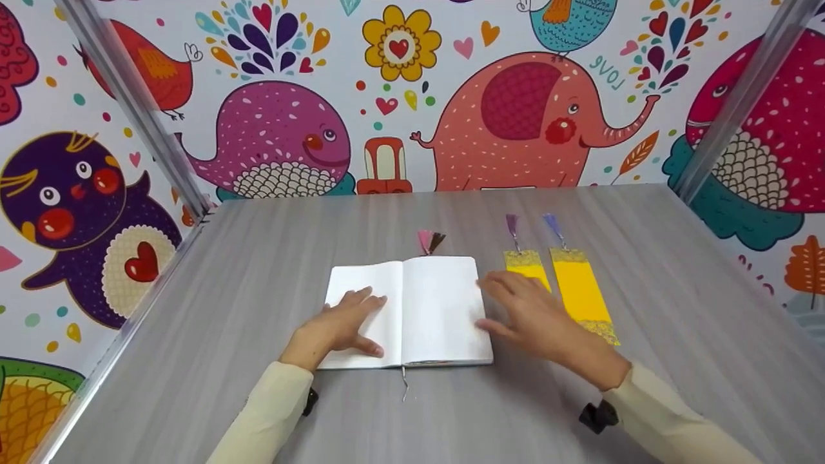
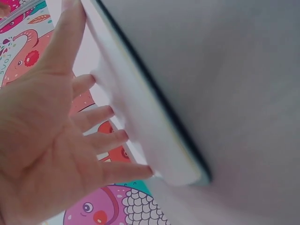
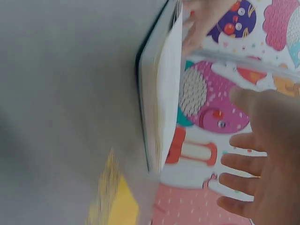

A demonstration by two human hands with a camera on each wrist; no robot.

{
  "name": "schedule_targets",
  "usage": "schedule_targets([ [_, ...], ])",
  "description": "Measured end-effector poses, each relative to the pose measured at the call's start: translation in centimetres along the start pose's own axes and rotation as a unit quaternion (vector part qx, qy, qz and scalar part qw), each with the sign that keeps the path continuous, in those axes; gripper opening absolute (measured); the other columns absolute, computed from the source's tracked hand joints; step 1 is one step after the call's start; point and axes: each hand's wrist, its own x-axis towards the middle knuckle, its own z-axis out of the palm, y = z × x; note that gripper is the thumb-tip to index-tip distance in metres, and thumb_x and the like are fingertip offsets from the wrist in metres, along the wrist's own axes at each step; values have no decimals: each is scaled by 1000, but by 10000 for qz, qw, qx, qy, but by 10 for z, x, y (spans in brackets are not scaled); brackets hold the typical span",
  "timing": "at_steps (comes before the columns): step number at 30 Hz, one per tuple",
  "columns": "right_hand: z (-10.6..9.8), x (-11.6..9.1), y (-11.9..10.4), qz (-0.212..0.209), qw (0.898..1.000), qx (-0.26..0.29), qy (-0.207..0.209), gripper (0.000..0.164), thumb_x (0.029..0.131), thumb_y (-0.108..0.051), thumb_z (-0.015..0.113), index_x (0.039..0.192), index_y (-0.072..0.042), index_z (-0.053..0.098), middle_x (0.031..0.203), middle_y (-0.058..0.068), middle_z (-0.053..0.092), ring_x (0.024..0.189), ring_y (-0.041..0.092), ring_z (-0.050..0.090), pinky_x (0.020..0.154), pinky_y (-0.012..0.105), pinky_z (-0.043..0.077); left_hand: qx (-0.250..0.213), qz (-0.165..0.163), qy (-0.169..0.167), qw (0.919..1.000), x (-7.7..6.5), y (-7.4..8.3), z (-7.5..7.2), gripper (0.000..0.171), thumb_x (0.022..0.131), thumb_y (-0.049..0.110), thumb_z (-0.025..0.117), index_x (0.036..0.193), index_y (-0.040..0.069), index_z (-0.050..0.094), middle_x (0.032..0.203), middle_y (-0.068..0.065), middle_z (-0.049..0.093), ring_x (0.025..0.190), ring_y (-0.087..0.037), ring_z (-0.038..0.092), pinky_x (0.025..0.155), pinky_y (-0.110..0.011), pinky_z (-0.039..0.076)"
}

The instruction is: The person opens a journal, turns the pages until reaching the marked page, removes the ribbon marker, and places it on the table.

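An open notebook (image 1: 445, 309) with blank white pages lies on the grey table. My left hand (image 1: 345, 322) rests on its left page with fingers spread; in the left wrist view the fingertips (image 2: 119, 136) touch the paper. Over the notebook's right edge hovers my right hand (image 1: 528, 312), its fingers apart and nothing held. The right wrist view shows a gap between this hand (image 3: 267, 168) and the notebook's page edges (image 3: 154, 103). A pink tassel (image 1: 424, 241) and a dark brown tassel (image 1: 437, 241) stick out past the top edge. Below the spine trails a thin ribbon (image 1: 405, 383).
Right of the notebook lie two yellow bookmarks, one partly behind the right hand (image 1: 525, 261), the other (image 1: 583, 290) farther right. They carry a purple tassel (image 1: 512, 224) and a blue tassel (image 1: 552, 224). Printed cartoon panels (image 1: 387, 96) wall the table's back and sides.
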Motion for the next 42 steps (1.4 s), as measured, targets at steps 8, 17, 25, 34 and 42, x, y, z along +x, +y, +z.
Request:
schedule_targets([
  [8,30,5,-18,-634,9915,448,-1041,82,87,-55,71,154,-17,40,163,9,34,150,37,32,119,61,30,-2,8,-47,10000,1,4,-1,96,74,35,87,155,15,39,167,-16,23,154,-43,17,117,-74,17],
  [17,45,14,-24,-822,9801,930,-1549,76,84,-38,80,150,-17,47,164,9,33,153,37,27,121,59,27,27,-26,-130,9999,1,4,-4,95,76,34,86,155,14,38,167,-17,22,154,-44,16,117,-73,17],
  [25,38,22,-27,-588,9671,1311,-2097,70,84,-25,81,147,-13,51,162,12,37,151,38,31,122,57,26,-13,-15,-92,10000,2,4,-4,95,76,35,86,155,15,37,167,-16,21,155,-44,15,117,-74,15],
  [34,33,22,-27,-469,9596,1379,-2407,68,86,-21,79,147,-12,51,162,11,37,152,36,30,122,57,27,-7,-6,-45,10000,2,0,0,96,74,36,87,154,15,39,166,-16,24,154,-44,18,117,-73,18],
  [42,25,17,-22,-526,9536,1423,-2601,65,89,-16,76,148,-10,49,162,13,36,152,36,30,121,57,28,45,-9,-30,10000,3,-2,-1,97,74,37,87,155,15,38,167,-16,23,154,-43,17,118,-72,17],
])
